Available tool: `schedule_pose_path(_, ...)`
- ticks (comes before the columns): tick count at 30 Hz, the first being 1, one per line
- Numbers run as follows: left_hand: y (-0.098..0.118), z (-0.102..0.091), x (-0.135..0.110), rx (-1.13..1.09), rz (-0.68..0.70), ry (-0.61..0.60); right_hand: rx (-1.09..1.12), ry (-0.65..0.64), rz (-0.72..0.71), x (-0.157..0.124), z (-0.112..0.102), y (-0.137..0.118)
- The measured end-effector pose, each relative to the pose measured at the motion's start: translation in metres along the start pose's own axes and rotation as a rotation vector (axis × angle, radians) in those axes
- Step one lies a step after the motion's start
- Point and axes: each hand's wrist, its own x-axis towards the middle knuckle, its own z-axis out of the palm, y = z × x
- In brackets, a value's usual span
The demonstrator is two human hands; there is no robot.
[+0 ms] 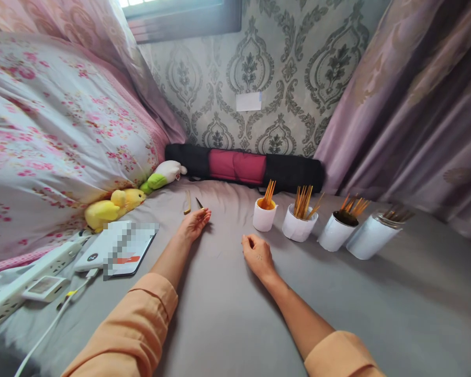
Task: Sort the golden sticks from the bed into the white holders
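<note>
My left hand [196, 222] rests low over the grey sheet with its fingers curled. A slim dark pointed tool [200, 203] shows right at its fingertips; whether it is held or lies behind them, I cannot tell. Just left of it lies a thin gold-coloured tool [187, 203] with a bent end. My right hand [258, 255] is closed, thumb against the bent forefinger, and anything inside is hidden. Beyond it stands a small white-wrapped pot [264, 219] with orange-brown sticks [269, 193]. Beside that pot is a wider white-wrapped tub [298, 228] of thin sticks.
Two more white-wrapped cans [335, 235] with sticks lean at the right. A black and red roll bag [237, 166] lies along the wall. Plush toys [112, 207], a white box [102, 246], a power strip [31, 283] and a white cable [43, 335] are at the left.
</note>
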Motion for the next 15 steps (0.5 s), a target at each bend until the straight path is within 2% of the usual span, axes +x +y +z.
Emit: schedule_pose_path(15,-0.026,0.001,-0.022,-0.025,0.008,-0.105,-0.011,0.002,0.008,0.000,0.001,0.000)
